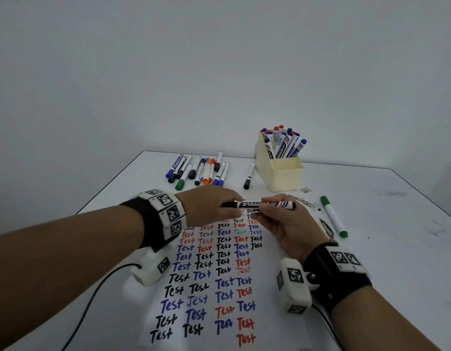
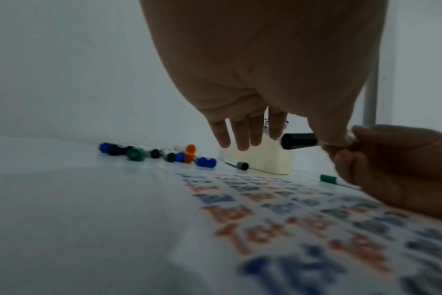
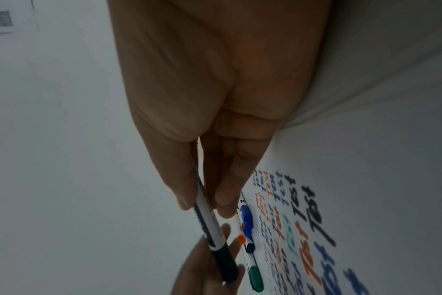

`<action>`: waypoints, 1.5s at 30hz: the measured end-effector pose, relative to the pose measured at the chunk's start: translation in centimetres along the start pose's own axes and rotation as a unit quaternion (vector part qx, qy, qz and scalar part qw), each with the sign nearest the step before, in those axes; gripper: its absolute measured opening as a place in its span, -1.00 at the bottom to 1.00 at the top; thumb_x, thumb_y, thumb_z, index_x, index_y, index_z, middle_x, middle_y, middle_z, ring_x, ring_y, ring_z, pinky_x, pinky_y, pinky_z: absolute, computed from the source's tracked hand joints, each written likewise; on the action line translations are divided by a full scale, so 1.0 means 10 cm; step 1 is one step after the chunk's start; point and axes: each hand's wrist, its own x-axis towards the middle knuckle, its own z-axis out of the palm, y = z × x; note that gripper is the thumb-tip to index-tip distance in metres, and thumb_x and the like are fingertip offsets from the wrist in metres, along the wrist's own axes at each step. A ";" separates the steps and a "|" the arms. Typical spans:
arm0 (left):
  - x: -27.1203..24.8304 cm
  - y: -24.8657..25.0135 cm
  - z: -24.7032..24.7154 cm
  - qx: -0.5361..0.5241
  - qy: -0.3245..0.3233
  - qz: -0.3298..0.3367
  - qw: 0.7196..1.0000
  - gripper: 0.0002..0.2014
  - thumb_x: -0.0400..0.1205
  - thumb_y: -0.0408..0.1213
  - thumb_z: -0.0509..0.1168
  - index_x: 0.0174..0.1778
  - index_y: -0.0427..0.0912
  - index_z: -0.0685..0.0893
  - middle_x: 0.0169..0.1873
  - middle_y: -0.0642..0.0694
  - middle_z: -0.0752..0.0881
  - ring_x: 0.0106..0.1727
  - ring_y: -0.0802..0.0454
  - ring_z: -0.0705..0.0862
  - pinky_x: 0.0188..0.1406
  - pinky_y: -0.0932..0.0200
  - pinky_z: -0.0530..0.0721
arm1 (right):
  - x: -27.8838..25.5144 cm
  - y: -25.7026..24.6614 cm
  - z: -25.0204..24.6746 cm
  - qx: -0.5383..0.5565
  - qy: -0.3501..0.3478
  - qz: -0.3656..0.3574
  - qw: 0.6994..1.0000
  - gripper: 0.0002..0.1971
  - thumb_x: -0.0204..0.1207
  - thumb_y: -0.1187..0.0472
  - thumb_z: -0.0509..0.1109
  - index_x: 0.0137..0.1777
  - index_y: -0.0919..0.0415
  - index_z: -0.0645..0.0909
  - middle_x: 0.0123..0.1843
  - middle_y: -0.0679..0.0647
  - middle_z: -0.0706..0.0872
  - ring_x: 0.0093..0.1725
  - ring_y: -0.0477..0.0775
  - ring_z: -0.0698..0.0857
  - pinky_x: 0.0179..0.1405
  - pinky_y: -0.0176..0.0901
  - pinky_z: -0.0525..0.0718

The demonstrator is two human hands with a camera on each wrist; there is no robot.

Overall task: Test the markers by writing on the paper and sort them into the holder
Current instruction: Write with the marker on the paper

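Note:
Above the top of the paper, which is covered in coloured "Test" words, both hands hold a black whiteboard marker level. My left hand pinches its black cap end between thumb and forefinger, and the other fingers hang straight. My right hand grips the barrel between thumb and fingertips. The cap is on. The cream holder stands behind, with several markers upright in its back compartment and nothing in its front one.
A row of several loose markers lies at the back left of the white table. A single black-capped marker lies just left of the holder. A green marker lies to the right of the paper. A black cable runs along the lower left.

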 end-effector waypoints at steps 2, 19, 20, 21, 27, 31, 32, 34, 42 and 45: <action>0.07 0.10 0.03 0.004 -0.006 -0.005 1.000 -0.73 0.80 0.03 0.11 0.04 -0.03 0.62 -0.26 0.06 0.66 -0.28 0.13 0.58 -0.22 0.20 0.52 | 0.00 0.01 -0.01 0.002 -0.003 -0.008 1.000 -0.77 0.38 0.43 0.58 0.03 0.40 0.69 0.00 0.50 0.81 -0.03 0.35 0.85 -0.13 -0.17 0.84; 0.01 0.20 0.04 0.027 0.020 0.010 0.999 -0.70 0.81 0.04 0.06 -0.06 -0.02 0.58 -0.36 0.09 0.56 -0.37 0.22 0.50 -0.31 0.25 0.42 | -0.05 -0.01 0.00 0.027 -0.020 0.001 0.999 -0.74 0.37 0.37 0.56 0.02 0.47 0.69 0.00 0.54 0.80 -0.15 0.28 0.87 -0.24 -0.22 0.84; 0.02 0.19 0.05 0.034 0.007 0.004 0.999 -0.70 0.82 0.02 0.06 -0.05 -0.04 0.58 -0.33 0.08 0.56 -0.34 0.20 0.50 -0.28 0.22 0.42 | -0.05 -0.01 0.00 0.017 -0.014 0.000 1.000 -0.76 0.39 0.41 0.56 0.03 0.46 0.67 -0.02 0.53 0.81 -0.14 0.30 0.87 -0.23 -0.21 0.85; 0.03 0.19 0.06 0.044 -0.007 -0.008 0.999 -0.71 0.83 -0.01 0.06 -0.04 -0.08 0.57 -0.31 0.06 0.55 -0.33 0.18 0.48 -0.28 0.20 0.40 | -0.06 0.00 0.01 0.008 -0.010 0.001 1.000 -0.80 0.44 0.44 0.54 0.03 0.46 0.66 -0.03 0.52 0.81 -0.13 0.31 0.87 -0.23 -0.20 0.85; 0.01 0.29 0.12 0.068 0.008 -0.016 0.997 -0.70 0.85 0.00 -0.03 0.04 -0.11 0.48 -0.31 0.03 0.53 -0.31 0.07 0.51 -0.34 0.25 0.42 | -0.06 0.00 0.02 0.009 -0.012 0.005 1.000 -0.73 0.41 0.33 0.56 0.04 0.49 0.71 0.05 0.56 0.79 -0.11 0.30 0.86 -0.23 -0.22 0.83; 0.00 0.17 0.09 0.059 0.005 -0.006 0.998 -0.70 0.82 0.09 -0.02 0.07 0.01 0.52 -0.30 0.07 0.60 -0.30 0.13 0.56 -0.27 0.17 0.48 | -0.07 -0.01 0.03 0.017 -0.012 0.007 1.000 -0.77 0.42 0.38 0.55 0.04 0.45 0.69 0.00 0.53 0.81 -0.13 0.29 0.87 -0.24 -0.22 0.83; -0.02 0.13 0.08 0.043 -0.007 -0.006 0.999 -0.70 0.80 0.13 -0.01 0.10 0.05 0.52 -0.28 0.09 0.61 -0.29 0.17 0.57 -0.25 0.19 0.47 | -0.08 -0.01 0.03 0.012 -0.010 0.010 1.000 -0.77 0.43 0.38 0.55 0.05 0.44 0.68 0.01 0.52 0.81 -0.13 0.29 0.87 -0.24 -0.22 0.83; -0.06 0.06 0.06 -0.015 -0.028 -0.020 0.999 -0.60 0.73 0.27 0.05 0.30 0.09 0.47 -0.21 0.13 0.63 -0.24 0.25 0.58 -0.26 0.22 0.48 | -0.07 -0.01 0.03 0.010 -0.004 0.011 1.000 -0.81 0.49 0.38 0.53 0.06 0.45 0.70 0.00 0.51 0.82 -0.15 0.26 0.87 -0.26 -0.23 0.83; -0.07 -0.54 -0.12 0.008 0.057 -0.169 0.984 -0.81 0.77 -0.23 0.21 0.28 -0.10 0.40 0.03 -0.08 0.70 -0.06 -0.01 0.71 -0.06 0.07 0.69 | 0.02 0.00 -0.02 0.053 0.068 -0.008 0.996 -0.77 0.60 0.43 0.47 0.20 0.56 0.67 -0.02 0.42 0.83 -0.09 0.25 0.86 -0.20 -0.23 0.84; -0.10 -0.74 -0.19 0.079 0.058 -0.172 0.980 -0.83 0.71 -0.20 0.32 0.21 -0.08 0.65 0.10 -0.02 0.71 0.07 0.04 0.65 0.06 0.21 0.55 | 0.03 0.00 -0.03 0.048 0.076 -0.004 0.996 -0.75 0.59 0.41 0.49 0.22 0.54 0.67 0.05 0.44 0.83 -0.02 0.29 0.85 -0.18 -0.21 0.84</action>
